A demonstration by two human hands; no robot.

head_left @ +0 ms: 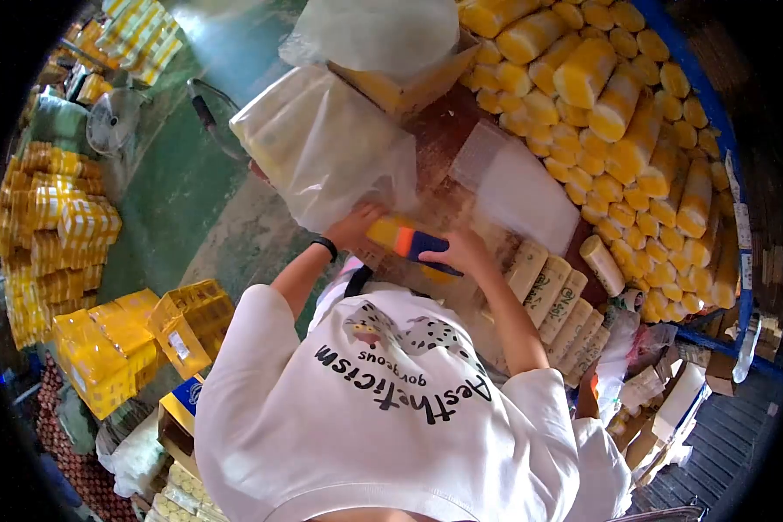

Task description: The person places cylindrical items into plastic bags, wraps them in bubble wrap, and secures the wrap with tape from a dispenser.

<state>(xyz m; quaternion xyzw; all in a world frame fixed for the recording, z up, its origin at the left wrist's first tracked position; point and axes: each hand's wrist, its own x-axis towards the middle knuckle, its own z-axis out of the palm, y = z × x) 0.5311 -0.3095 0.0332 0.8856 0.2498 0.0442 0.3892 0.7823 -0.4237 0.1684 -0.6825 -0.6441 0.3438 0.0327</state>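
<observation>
My right hand (459, 252) is wrapped round the handle of a blue and orange tape dispenser (419, 244) with a yellow roll of tape. My left hand (357, 226), with a black band on its wrist, has its fingers closed on the lower edge of a clear plastic bag (357, 161), just left of the tape. Inside the bag is a pale, blocky bundle (291, 122). Right of my right hand, wrapped pale rolls with dark writing (552, 296) lie side by side.
Yellow-wrapped rolls (618, 104) are piled at upper right beside a blue frame (713, 96). An open carton (409, 91) with plastic stands at top centre. Yellow-taped boxes (113, 348) are stacked at left. Clear sheets (522, 187) lie right of the bag. Skin shows by the bag's left edge.
</observation>
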